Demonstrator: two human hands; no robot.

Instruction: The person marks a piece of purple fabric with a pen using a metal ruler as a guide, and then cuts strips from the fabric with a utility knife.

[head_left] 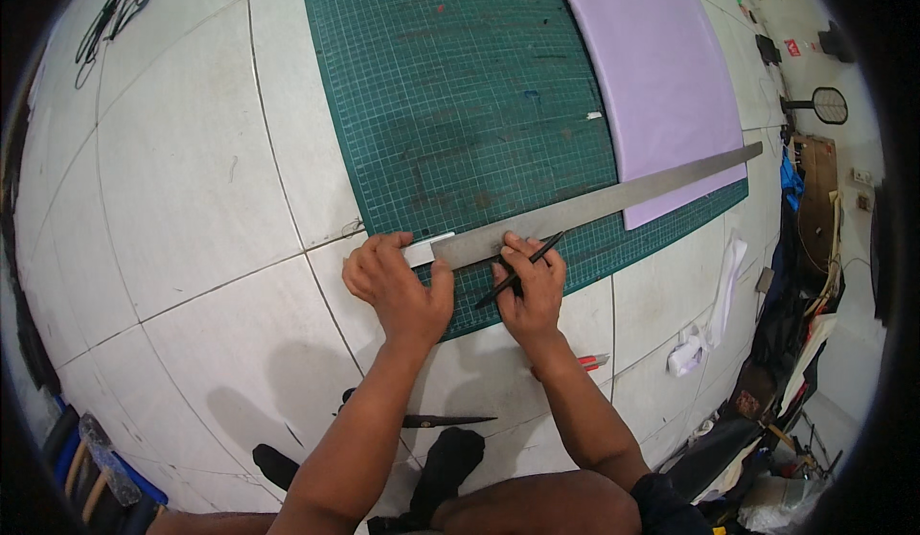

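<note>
A long metal ruler (556,216) lies slantwise over a green cutting mat (460,94) and a folded sheet of lilac material (661,65). At the ruler's left end, my left hand (401,284) has its fingers and thumb closed about a small white strip (428,247). The thumb sits close to the ruler's end. My right hand (532,290) grips a slim black pen (546,245), held slanting across the fingers. Its fingertips also press on the ruler's near edge. The pen's tip points up and to the right.
Near my right forearm lies a red cutter (594,360); black scissors (446,422) rest on the tiled floor by my feet. A white cloth strip (714,319) is at the right. Black cable (120,3) coils far left. Clutter and a bat-shaped racket (829,105) line the right wall.
</note>
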